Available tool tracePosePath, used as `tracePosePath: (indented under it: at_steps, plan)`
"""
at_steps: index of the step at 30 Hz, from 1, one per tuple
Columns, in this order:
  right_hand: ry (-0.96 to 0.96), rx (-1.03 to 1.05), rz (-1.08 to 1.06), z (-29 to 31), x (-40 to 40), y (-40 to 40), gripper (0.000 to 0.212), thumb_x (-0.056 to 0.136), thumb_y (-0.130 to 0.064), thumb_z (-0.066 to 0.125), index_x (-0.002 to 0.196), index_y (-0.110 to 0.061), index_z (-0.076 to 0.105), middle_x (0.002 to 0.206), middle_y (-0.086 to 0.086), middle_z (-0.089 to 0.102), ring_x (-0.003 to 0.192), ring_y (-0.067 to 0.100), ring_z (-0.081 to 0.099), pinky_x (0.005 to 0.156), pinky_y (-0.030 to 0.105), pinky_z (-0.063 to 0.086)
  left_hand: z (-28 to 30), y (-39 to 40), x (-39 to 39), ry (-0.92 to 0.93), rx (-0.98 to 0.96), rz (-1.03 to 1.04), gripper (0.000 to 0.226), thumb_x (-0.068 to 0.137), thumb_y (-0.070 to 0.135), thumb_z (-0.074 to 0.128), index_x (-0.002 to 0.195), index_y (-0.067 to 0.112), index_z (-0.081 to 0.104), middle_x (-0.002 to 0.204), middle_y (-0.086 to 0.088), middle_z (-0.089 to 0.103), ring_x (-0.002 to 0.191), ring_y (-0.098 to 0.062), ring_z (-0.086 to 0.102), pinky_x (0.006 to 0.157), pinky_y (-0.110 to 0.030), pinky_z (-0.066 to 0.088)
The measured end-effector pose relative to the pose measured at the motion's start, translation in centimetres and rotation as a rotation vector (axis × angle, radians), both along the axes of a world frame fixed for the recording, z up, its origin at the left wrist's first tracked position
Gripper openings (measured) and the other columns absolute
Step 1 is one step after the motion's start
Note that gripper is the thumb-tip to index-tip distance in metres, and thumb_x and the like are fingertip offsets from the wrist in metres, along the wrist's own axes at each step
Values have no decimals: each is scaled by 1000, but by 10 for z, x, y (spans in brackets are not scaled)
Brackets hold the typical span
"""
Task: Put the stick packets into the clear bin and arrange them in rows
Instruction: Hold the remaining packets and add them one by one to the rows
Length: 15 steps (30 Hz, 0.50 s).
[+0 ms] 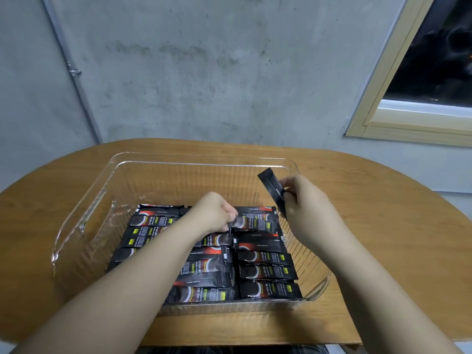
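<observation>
Lying flat inside the clear bin, the stick packets are black and glossy with red bands, white arcs and small yellow marks. They sit in rows across the bin floor, long sides touching, in a left, middle and right column. The bin has ribbed transparent walls and a cut-out handle on its left side.

The left hand reaches over the middle column and pinches the end of one packet near the far end of the right column. The left forearm covers part of the left and middle columns. The right hand grips a single black packet, held tilted above the bin's right rim.

The bin rests on a rounded wooden surface. Behind it stands a grey concrete wall with a metal pipe on the left and a light wood-framed window, dark outside, on the right.
</observation>
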State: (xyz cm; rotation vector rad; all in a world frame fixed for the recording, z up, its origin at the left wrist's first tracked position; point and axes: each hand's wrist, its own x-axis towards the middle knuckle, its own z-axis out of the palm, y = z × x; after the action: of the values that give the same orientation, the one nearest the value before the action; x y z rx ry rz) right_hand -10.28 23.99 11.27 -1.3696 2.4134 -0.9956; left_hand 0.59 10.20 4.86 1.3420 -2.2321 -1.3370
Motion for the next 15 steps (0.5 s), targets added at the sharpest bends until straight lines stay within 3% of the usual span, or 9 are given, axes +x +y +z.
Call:
tracePosePath:
  at_steps: [3, 5, 7, 10, 12, 15]
  plan:
    - [55, 44, 5, -2, 0, 0, 34, 97, -6, 36, 126, -18, 48, 105, 0, 58, 89, 17, 52, 63, 27, 39, -5, 3, -5, -69, -6, -70, 11, 91, 12, 60, 85, 15, 69, 98, -9, 72, 64, -17, 60, 83, -31, 54]
    - [87, 59, 11, 0, 0, 0, 34, 97, -5, 36, 128, -17, 47, 103, -2, 58, 88, 16, 51, 62, 25, 39, -5, 5, -4, -99, -39, -121, 13, 91, 15, 60, 96, 10, 72, 88, -8, 71, 65, -18, 59, 75, -26, 50]
    - [140, 67, 20, 3, 0, 1, 33, 98, -6, 38, 126, -17, 49, 105, 0, 62, 93, 18, 54, 72, 29, 44, 1, 3, 0, -84, -144, -118, 19, 92, 19, 59, 105, 14, 71, 102, -3, 69, 74, -13, 58, 73, -23, 47]
    - [309, 95, 35, 8, -4, 0, 27, 97, -9, 45, 122, -16, 53, 109, 5, 67, 100, 24, 60, 83, 37, 50, 20, -2, 15, 52, -428, -46, 27, 92, 20, 57, 119, 22, 61, 115, 9, 53, 95, -4, 47, 96, -22, 39]
    - [357, 144, 57, 10, -8, -3, 26, 94, -11, 53, 120, -17, 54, 107, 6, 68, 97, 24, 62, 82, 39, 52, 34, -3, 25, 117, -559, -203, 39, 89, 23, 62, 126, 31, 53, 115, 17, 43, 106, -1, 40, 103, -23, 29]
    - [246, 133, 132, 11, -10, -9, 18, 94, -13, 53, 110, -19, 57, 99, 2, 70, 87, 18, 64, 78, 34, 51, 43, 1, 24, 45, -732, -478, 47, 83, 37, 67, 128, 38, 53, 123, 22, 44, 122, 0, 30, 107, -27, 20]
